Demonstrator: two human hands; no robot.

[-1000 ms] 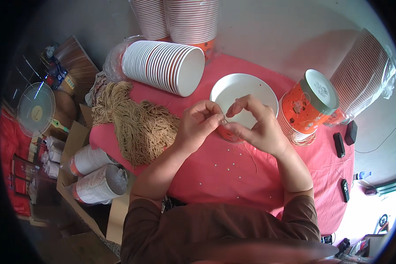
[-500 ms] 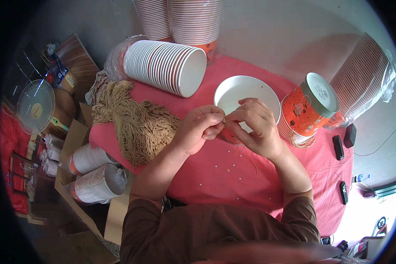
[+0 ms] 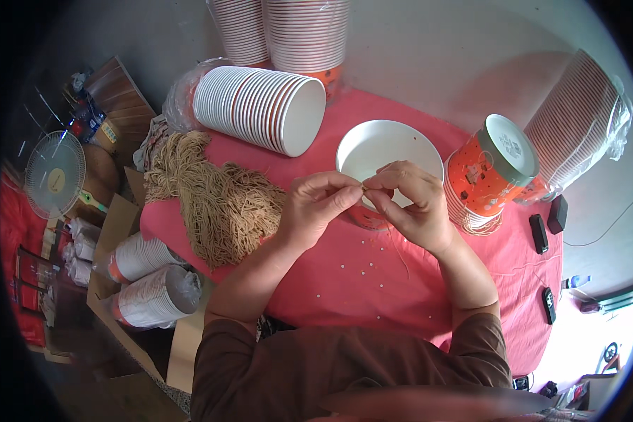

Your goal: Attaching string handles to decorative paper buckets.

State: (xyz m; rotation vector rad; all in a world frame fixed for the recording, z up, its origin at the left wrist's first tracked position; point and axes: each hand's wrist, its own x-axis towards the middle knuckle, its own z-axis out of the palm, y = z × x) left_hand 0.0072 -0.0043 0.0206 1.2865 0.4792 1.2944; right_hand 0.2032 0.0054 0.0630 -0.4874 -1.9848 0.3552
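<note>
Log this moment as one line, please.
left hand: pinching thin cord | right hand: pinching same cord | partly behind hands: open bucket | leftward: tan cord bundle

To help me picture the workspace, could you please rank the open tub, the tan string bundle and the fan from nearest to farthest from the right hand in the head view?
1. Open tub: just beyond the right hand, partly hidden by it.
2. Tan string bundle: left, past the other hand.
3. Fan: far left, off the table.
</note>
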